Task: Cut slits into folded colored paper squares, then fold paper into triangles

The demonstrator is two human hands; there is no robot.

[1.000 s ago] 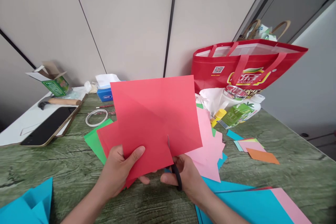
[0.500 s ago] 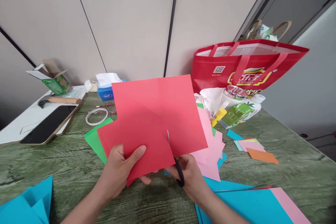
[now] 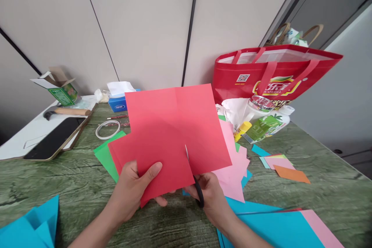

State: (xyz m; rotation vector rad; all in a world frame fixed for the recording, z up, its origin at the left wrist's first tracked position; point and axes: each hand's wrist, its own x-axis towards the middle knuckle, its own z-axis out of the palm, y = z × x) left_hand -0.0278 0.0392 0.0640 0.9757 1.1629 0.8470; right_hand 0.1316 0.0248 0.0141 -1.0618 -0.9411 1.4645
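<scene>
Soft even light, faint shadows, dark left edge, wide-angle stretch

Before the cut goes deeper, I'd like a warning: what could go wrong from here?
The scissors in the right hand might stray: the left hand grips the red sheet at its lower left, so the right side could twist during cutting.
A nick is possible: some left-hand fingertips are under the sheet, partly hidden, so their clearance from the scissors can't be judged.

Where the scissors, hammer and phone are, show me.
Scissors (image 3: 199,191), head view: on the black handle loop.
Hammer (image 3: 72,111), head view: on the wooden handle.
Phone (image 3: 56,138), head view: on the dark screen.
</scene>
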